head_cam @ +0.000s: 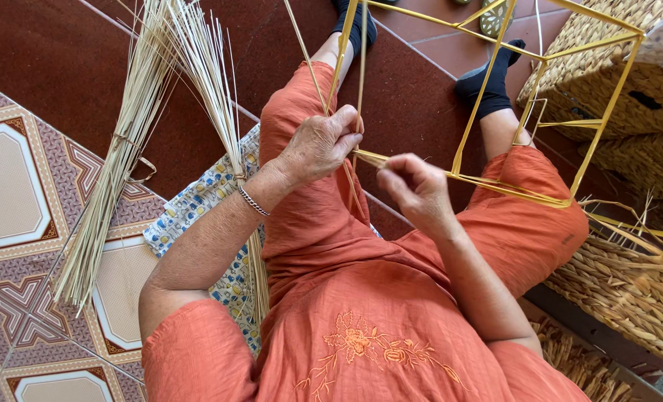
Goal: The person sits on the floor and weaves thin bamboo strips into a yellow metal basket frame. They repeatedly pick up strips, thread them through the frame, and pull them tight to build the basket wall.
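I sit in an orange outfit with a yellow box-shaped frame [540,104] resting over my knees. My left hand [320,145] grips the frame's near upright bar together with a thin pale straw strand [308,52] that runs up and away. My right hand [413,186] pinches the straw where it is wrapped at the frame's lower corner [369,158]. Both hands sit close together at that corner.
Two bundles of pale straw [123,156] lean at my left, over a patterned tile floor [19,186] and a printed cloth [190,205]. Woven baskets [629,283] stack at my right. My feet in dark socks [488,82] rest on red-brown floor.
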{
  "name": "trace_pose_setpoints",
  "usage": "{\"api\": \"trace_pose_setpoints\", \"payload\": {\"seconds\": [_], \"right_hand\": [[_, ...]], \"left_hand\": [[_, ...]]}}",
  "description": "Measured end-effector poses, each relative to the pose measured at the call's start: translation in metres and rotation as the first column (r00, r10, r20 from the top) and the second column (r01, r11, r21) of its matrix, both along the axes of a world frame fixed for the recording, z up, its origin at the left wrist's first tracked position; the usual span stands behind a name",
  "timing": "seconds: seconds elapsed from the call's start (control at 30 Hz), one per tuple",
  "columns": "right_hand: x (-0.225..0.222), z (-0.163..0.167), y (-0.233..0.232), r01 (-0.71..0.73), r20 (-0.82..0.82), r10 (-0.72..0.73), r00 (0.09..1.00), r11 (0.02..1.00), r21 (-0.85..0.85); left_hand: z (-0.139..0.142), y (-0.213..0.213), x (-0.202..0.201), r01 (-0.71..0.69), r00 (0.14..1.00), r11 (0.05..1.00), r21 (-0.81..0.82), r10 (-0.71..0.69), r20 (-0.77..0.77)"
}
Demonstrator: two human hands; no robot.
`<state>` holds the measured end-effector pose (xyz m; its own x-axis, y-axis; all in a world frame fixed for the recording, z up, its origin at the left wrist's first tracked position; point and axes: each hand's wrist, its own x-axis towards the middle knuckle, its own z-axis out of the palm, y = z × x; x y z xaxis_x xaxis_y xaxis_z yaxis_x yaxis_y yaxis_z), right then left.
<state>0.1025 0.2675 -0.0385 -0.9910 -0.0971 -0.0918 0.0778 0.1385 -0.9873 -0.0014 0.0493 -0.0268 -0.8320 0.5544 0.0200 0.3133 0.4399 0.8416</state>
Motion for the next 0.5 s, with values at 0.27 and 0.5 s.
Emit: {"api": "trace_pose_setpoints", "payload": {"seconds": [0.27, 0.5], "right_hand": [[-0.050, 0.041, 0.008, 0.265, -0.566, 0.172, 0.806, 0.751, 0.605], [-0.093, 0.028, 0.008, 0.402, -0.639, 0.311, 0.703, 0.567, 0.719]], "left_hand": [[0.003, 0.008, -0.002, 0.040, 0.999, 0.998, -0.046, -0.039, 0.020], [0.000, 0.015, -0.004, 0.071, 0.997, 0.997, -0.032, -0.070, 0.032]]}}
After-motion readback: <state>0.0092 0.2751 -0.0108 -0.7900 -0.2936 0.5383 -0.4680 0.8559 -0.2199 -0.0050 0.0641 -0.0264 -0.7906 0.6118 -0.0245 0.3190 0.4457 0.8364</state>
